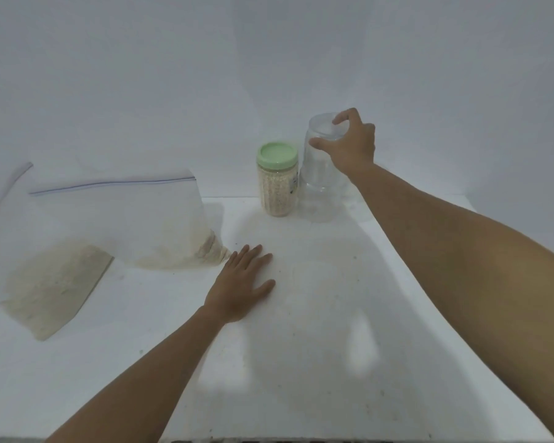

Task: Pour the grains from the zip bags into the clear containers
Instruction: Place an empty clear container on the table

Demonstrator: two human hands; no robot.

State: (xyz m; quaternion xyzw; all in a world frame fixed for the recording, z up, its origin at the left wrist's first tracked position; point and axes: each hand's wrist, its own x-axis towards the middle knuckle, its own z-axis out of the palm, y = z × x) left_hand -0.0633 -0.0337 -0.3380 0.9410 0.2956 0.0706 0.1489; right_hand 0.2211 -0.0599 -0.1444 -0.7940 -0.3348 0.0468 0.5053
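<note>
Right hand (349, 145) grips empty clear jar (323, 167) top, upper centre | left hand (242, 282) flat, empty, mid-table (301, 314) | zip bags (125, 225) left edge

Seen from head height through one wide-angle lens, looking forward and down across the white counter (301, 314) toward a plain wall, both forearms close below.

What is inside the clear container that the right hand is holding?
The clear container looks empty: the white table and wall show through it. The right hand grips its top and covers part of the rim, so I cannot tell whether it has a lid.
</note>
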